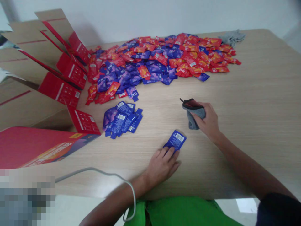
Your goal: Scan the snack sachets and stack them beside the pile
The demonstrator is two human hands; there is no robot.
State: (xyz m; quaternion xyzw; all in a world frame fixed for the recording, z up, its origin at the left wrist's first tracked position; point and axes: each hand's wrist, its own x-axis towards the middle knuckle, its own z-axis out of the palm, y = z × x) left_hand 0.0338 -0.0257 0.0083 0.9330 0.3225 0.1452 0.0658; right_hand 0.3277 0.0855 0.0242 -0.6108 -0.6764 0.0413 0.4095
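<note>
My left hand (162, 164) lies palm down near the table's front, its fingers closed over the lower end of a blue sachet (178, 138) with a white barcode label. To the right, my right hand (209, 121) grips a small grey cloth pouch (195, 114) between thumb and fingers; its dark-edged mouth gapes and shows a reddish inside. Left of my hands sits a small pile of blue sachets (122, 119), several with barcodes facing up. Farther back spreads a large heap of red and blue sachets (150, 59).
Open cardboard boxes (63, 91) with red outsides stand along the left side, flaps raised. A grey cable (103, 171) loops across the front left over my left forearm. Crumpled grey cloth (232, 37) lies at the back right, and a white wall (164, 15) rises behind the table.
</note>
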